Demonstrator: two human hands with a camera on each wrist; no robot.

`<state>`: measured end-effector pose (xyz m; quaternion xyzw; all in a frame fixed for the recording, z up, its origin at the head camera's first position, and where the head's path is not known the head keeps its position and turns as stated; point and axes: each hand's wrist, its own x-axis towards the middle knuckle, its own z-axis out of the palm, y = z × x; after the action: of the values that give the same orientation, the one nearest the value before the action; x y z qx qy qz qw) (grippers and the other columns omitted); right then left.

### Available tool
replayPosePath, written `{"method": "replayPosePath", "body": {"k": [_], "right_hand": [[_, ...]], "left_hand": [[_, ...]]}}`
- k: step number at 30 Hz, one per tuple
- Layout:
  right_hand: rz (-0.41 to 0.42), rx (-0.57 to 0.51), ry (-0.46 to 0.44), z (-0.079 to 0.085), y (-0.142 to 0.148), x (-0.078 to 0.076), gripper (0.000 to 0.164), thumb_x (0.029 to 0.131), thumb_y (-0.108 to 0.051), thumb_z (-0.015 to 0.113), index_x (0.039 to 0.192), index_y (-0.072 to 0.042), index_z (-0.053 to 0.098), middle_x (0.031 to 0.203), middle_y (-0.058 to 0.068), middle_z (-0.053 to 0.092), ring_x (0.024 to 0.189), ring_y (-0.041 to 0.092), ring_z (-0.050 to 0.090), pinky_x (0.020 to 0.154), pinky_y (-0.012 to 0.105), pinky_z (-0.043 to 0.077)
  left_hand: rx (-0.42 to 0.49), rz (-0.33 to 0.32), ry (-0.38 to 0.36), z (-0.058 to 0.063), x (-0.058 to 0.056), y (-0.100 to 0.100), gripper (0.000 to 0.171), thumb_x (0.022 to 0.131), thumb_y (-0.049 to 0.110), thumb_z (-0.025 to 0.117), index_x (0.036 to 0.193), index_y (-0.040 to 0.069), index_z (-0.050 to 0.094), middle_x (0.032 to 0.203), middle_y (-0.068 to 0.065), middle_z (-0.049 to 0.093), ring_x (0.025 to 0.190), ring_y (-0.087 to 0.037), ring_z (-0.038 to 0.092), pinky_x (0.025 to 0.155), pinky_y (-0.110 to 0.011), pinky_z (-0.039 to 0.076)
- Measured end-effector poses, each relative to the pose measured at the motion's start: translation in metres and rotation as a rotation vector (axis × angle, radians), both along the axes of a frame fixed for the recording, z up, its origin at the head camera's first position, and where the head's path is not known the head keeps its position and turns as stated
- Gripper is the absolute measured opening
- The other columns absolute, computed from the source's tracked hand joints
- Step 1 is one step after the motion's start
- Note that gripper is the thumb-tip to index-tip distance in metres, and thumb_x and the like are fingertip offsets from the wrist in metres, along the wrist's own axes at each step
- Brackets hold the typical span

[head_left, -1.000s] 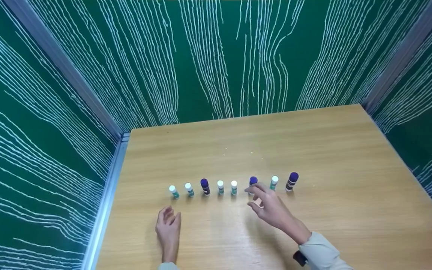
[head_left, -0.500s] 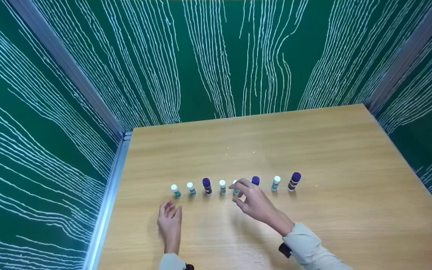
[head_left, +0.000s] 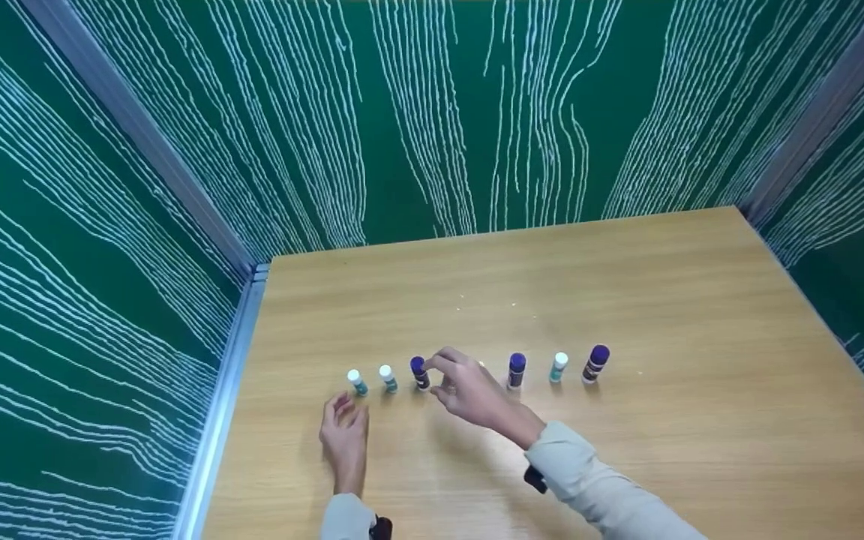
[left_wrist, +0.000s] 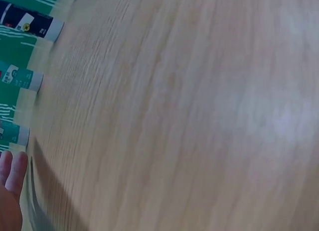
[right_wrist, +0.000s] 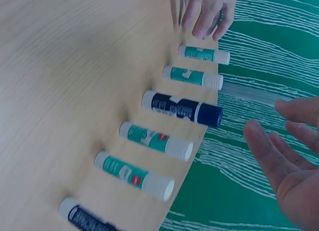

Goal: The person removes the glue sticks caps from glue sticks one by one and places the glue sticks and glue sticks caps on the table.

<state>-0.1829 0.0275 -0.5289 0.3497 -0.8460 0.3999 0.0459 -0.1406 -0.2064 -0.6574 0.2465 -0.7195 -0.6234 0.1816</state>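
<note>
Several glue sticks stand upright in a row across the table. Some are teal with white caps, others dark with purple caps. My right hand [head_left: 469, 390] hovers over the row, fingertips close to a purple-capped glue stick [head_left: 420, 373] in the head view. In the right wrist view, a gap shows between the loosely bent fingers [right_wrist: 264, 146] and that dark glue stick [right_wrist: 174, 106]; nothing is held. The hand largely hides two white-capped sticks from the head camera. My left hand [head_left: 344, 439] rests by the leftmost teal glue stick [head_left: 358, 383], fingers relaxed, holding nothing.
Right of my right hand stand a purple-capped stick [head_left: 516, 371], a teal stick [head_left: 558, 367] and another purple-capped stick [head_left: 595, 364]. Green panels [head_left: 402, 135] with white lines enclose the wooden table [head_left: 627, 285]. Tiny white specks lie beyond the row.
My right hand has swept left along the row, from the purple-capped stick right of centre to the one left of centre. My left hand has edged closer to the leftmost stick. The sticks stayed put.
</note>
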Motion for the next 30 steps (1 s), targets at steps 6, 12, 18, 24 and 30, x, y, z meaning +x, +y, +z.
{"method": "replayPosePath", "body": {"k": [6,12,18,24,30], "right_hand": [[0.034,-0.004,-0.003,-0.003,-0.021,-0.005,0.032,0.078,0.006,0.068,0.109,-0.001,0.063,0.103,0.012,0.060,0.074,0.014,0.062,0.063,0.019,0.053],[0.046,0.028,-0.043,-0.004,-0.038,-0.010,0.032,0.080,0.004,0.068,0.111,0.000,0.063,0.105,0.009,0.059,0.073,0.011,0.059,0.061,0.017,0.051],[0.045,0.083,-0.106,-0.002,-0.057,-0.019,0.033,0.081,0.004,0.065,0.114,-0.002,0.062,0.110,0.010,0.058,0.077,0.014,0.061,0.062,0.015,0.051],[0.032,0.100,-0.110,-0.002,-0.077,-0.029,0.029,0.083,0.001,0.065,0.112,-0.002,0.063,0.110,0.011,0.058,0.082,0.019,0.063,0.067,0.019,0.053],[0.026,0.135,-0.184,-0.009,-0.094,-0.031,0.033,0.082,0.001,0.065,0.115,-0.004,0.062,0.114,0.013,0.057,0.086,0.023,0.063,0.068,0.020,0.053]], "left_hand": [[-0.039,0.005,-0.006,0.001,-0.009,-0.002,0.047,0.080,0.006,0.074,0.123,0.007,0.055,0.119,-0.012,0.059,0.105,-0.027,0.060,0.085,-0.033,0.053],[-0.019,-0.006,0.002,0.001,-0.015,-0.004,0.045,0.079,0.006,0.075,0.120,0.009,0.057,0.117,-0.010,0.060,0.108,-0.024,0.058,0.084,-0.028,0.053],[-0.072,-0.030,0.011,0.000,-0.021,-0.006,0.042,0.080,0.005,0.074,0.119,0.008,0.057,0.115,-0.012,0.060,0.108,-0.027,0.057,0.085,-0.031,0.053],[-0.064,-0.057,0.042,0.002,-0.026,-0.008,0.039,0.081,0.006,0.073,0.117,0.008,0.057,0.113,-0.013,0.061,0.106,-0.028,0.059,0.087,-0.033,0.053],[-0.108,-0.058,0.070,-0.002,-0.030,-0.004,0.034,0.078,0.000,0.073,0.108,0.004,0.058,0.107,-0.013,0.063,0.099,-0.027,0.062,0.083,-0.033,0.054]]}}
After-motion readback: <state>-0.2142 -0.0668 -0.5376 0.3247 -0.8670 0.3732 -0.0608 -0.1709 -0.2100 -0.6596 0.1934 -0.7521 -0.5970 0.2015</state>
